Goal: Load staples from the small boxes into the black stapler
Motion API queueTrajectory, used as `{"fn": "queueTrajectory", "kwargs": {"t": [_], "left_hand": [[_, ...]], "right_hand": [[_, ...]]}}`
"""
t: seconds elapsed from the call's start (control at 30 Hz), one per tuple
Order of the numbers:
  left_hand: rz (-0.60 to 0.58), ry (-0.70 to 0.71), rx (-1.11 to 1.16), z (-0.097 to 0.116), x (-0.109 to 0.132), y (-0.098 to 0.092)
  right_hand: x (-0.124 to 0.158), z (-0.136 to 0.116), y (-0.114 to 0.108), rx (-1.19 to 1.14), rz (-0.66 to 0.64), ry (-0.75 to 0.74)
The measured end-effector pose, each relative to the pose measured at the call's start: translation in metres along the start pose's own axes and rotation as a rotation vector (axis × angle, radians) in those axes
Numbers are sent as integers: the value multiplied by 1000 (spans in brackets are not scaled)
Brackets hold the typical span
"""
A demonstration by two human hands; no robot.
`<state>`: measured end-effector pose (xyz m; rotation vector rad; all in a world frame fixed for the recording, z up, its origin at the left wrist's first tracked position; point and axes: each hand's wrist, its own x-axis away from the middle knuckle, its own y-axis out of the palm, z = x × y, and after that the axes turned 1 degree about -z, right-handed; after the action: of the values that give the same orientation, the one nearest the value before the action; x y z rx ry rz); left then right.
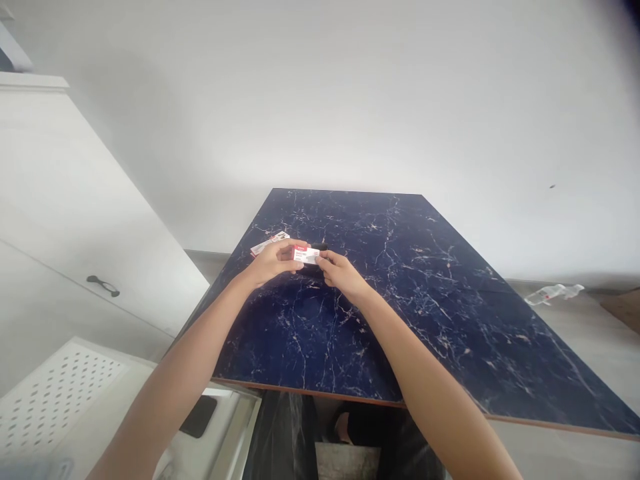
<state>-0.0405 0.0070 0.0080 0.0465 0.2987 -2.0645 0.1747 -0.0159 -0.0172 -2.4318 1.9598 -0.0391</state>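
Note:
Between my two hands, over the dark blue marbled table [320,327], is a small white and red printed box [306,255]. My left hand [274,261] grips its left end, with fingers along the top and the thumb below. At the right end, my right hand [340,270] pinches the box between thumb and fingers. Just behind the box lies a black item [319,247], mostly hidden, so its kind does not show. Another flat white and red printed piece [270,244] rests on the table beyond my left hand, partly covered by it.
A white cabinet [75,200] with a dark handle [103,286] stands on the left. White furniture with a perforated panel [63,393] is at lower left. Clear plastic bottles [554,293] lie past the table's right edge. A pale wall [350,93] rises behind.

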Motion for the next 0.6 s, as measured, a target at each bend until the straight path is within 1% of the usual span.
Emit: {"fn": "queueTrajectory", "kwargs": {"t": [0.1,0.17,0.3,0.37,0.47,0.53,0.6], "left_hand": [[-76,-47,186,1,2,-1],[-66,-53,225,2,2,-1],[15,-56,182,0,0,-1],[72,-49,153,-2,-2,-2],[176,-7,120,-6,-4,-4],[226,14,102,-9,-6,-5],[252,24,76,-11,-7,-5]], "right_hand": [[-2,0,-3,37,0,-9],[-3,0,-6,63,-1,-4],[-4,-3,-12,14,9,57],[-3,-5,-19,-32,20,63],[-2,-10,-31,-72,57,14],[-2,-12,-39,-19,125,-44],[-2,-13,-43,50,212,-122]]}}
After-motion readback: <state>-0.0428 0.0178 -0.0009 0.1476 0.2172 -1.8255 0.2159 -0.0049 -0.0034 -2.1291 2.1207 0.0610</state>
